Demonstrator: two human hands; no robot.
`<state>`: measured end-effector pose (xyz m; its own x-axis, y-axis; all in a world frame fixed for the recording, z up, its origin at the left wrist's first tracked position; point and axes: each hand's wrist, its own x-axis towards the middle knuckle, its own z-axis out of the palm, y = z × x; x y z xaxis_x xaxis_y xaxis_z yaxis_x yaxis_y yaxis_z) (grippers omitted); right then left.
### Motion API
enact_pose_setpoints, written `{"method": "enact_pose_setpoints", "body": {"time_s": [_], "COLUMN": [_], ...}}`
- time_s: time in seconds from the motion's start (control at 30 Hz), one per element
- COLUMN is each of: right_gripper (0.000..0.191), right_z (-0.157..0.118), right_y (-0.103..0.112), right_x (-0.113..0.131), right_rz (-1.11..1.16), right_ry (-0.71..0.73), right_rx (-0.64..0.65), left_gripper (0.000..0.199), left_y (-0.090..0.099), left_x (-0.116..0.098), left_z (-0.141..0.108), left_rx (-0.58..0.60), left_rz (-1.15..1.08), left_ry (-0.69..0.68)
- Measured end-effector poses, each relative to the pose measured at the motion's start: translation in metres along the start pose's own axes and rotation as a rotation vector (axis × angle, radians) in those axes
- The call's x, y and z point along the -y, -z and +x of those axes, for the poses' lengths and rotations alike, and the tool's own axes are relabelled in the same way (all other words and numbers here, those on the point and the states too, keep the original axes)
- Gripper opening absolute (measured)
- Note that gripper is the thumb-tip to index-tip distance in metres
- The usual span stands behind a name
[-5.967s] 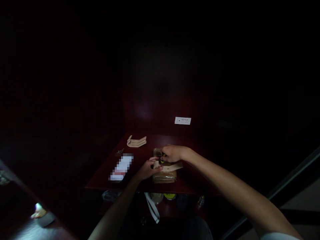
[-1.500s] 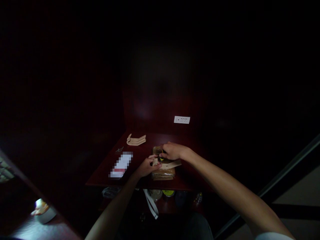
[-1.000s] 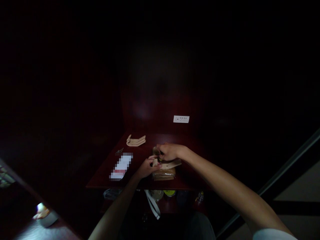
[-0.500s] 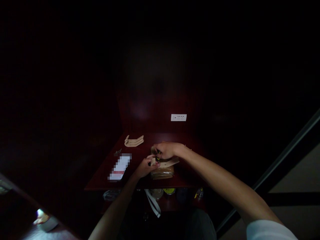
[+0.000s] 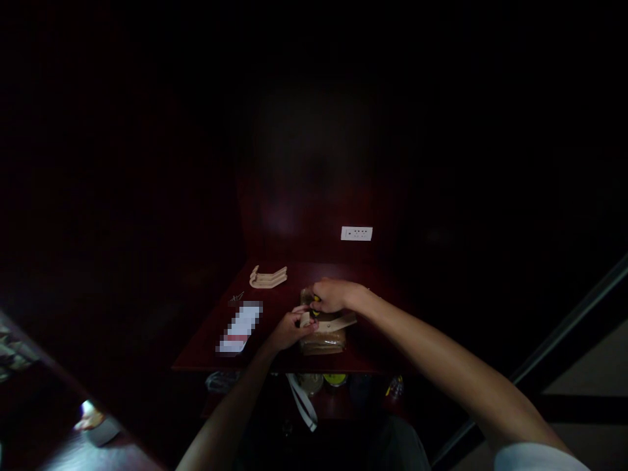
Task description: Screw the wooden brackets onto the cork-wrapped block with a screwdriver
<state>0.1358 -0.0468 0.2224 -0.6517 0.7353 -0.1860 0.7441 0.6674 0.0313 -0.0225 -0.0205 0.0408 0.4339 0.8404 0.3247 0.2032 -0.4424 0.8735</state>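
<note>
The bent wooden piece (image 5: 341, 322) lies over the near part of a brown wrapped packet (image 5: 324, 343) on the dark red table (image 5: 279, 307). The left hand (image 5: 286, 332) is clamped on its left end; the right hand (image 5: 333, 296) closes around a yellow-and-black tool (image 5: 316, 313) just beside it. The view is dim, so how far the tool has worked into the piece cannot be told. Similar bent pieces (image 5: 269, 280) sit at far left, untouched, with thin metal bits (image 5: 236, 297) nearby. Compared with the earliest frame, the right hand sits slightly farther left; the grip on the piece and the pile look unchanged.
</note>
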Motion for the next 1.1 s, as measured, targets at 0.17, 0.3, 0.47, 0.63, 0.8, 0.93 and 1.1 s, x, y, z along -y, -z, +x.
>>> {"method": "enact_pose_setpoints", "body": {"time_s": [0.17,0.3,0.47,0.63,0.8,0.93,1.1], "right_gripper": [0.038,0.035,0.044,0.035,0.034,0.042,0.032], "right_z": [-0.001,0.003,0.007,0.007,0.007,0.003,-0.001], "right_y": [0.001,0.003,0.004,0.002,0.002,0.002,0.003], "right_x": [0.003,-0.001,-0.007,-0.008,0.000,0.005,0.004], "right_rz": [0.024,0.000,0.027,0.013,-0.054,0.019,-0.008], "right_ry": [0.017,-0.025,-0.087,0.040,-0.006,-0.009,0.016], "right_rx": [-0.004,0.048,0.109,0.033,0.015,-0.005,0.005], "left_gripper": [0.027,0.026,0.026,0.026,0.027,0.027,0.027], "left_y": [0.000,-0.001,0.000,0.000,-0.001,-0.001,-0.001], "left_x": [0.000,-0.001,0.002,-0.001,-0.005,-0.003,0.001], "left_z": [0.001,0.000,0.001,0.001,0.000,0.001,0.000], "left_rx": [0.006,-0.005,-0.009,0.006,-0.010,0.001,-0.017], "left_rz": [0.015,0.017,0.025,0.027,0.002,-0.001,-0.004], "left_ry": [-0.011,-0.010,0.000,0.004,-0.018,-0.053,-0.001]}}
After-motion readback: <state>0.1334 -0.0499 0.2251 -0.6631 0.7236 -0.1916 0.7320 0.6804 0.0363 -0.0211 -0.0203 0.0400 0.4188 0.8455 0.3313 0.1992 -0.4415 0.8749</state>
